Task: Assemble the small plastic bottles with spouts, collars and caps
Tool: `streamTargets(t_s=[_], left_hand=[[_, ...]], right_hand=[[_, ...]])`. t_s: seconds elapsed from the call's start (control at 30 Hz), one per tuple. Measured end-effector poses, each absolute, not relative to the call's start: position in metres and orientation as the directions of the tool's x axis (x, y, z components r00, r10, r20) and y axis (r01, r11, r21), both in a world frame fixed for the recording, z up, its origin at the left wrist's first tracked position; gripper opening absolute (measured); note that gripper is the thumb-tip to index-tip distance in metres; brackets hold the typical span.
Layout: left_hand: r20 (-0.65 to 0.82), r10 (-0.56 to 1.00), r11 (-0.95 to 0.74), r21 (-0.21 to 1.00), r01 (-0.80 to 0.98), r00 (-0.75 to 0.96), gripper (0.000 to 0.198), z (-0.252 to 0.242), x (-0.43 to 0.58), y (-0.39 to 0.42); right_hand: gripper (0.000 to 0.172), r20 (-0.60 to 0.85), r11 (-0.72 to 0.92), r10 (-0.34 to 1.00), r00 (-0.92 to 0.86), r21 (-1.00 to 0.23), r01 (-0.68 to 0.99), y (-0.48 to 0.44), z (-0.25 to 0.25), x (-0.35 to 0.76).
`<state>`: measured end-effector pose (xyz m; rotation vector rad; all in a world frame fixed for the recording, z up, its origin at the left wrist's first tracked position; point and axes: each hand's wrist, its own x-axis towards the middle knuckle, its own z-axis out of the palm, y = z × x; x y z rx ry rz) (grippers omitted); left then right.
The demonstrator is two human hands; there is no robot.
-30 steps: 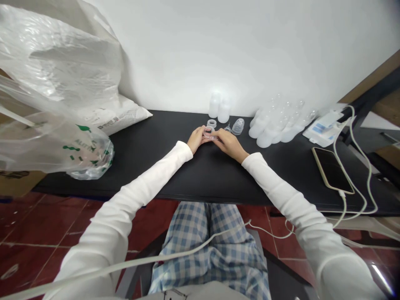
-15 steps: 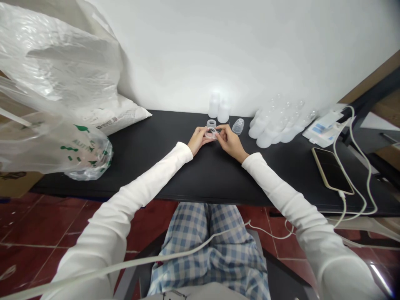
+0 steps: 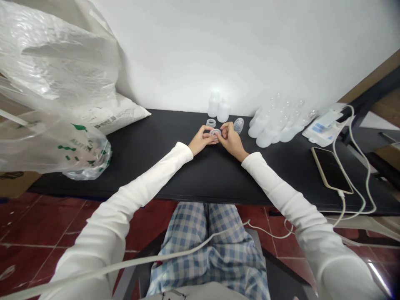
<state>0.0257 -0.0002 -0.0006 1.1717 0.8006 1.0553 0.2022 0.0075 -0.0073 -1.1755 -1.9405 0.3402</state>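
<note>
Over the middle of the black table, my left hand [image 3: 201, 140] grips a translucent bottle collar ring [image 3: 215, 132] between thumb and fingers. My right hand [image 3: 230, 139] is closed on the ring's right side, its thumb pressing at the opening. A second clear ring [image 3: 211, 123] lies on the table just behind my hands. To the right of it stands a clear dome-shaped cap [image 3: 238, 124]. Two frosted white bottles [image 3: 218, 109] stand upright against the wall. Whether a small part sits inside the held ring is too fine to tell.
Several frosted bottles with clear domed tops [image 3: 278, 125] crowd the table's right side. Beyond them are a white-and-blue packet [image 3: 323, 129] and a phone [image 3: 333, 171] with a charging cable. Large plastic bags [image 3: 84, 146] cover the left end. A white cable [image 3: 156, 259] crosses my lap.
The ring in my hands has shifted slightly right and turned to a flatter angle. My right fingers have curled in, and my right thumb now presses into the ring.
</note>
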Motion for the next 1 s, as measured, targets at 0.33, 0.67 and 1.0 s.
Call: streamTargets(t_s=[0.33,0.67,1.0], left_hand=[[0.056,0.957,0.001,0.981,-0.195,0.283,0.032,-0.01,0.027,0.006],[0.137,0.967,-0.139,0.99,-0.005,0.215,0.025,-0.007,0.032,0.0],[0.096,0.957,-0.077,0.994,-0.081,0.274,0.025,-0.005,0.034,0.001]], right_hand=[[0.029,0.466,0.648,0.759,-0.455,-0.614,0.451,0.006,-0.006,0.202],[0.024,0.426,0.527,0.845,-0.322,-0.764,0.372,-0.003,-0.005,0.189],[0.023,0.409,0.487,0.872,-0.268,-0.778,0.398,-0.005,-0.002,0.189]])
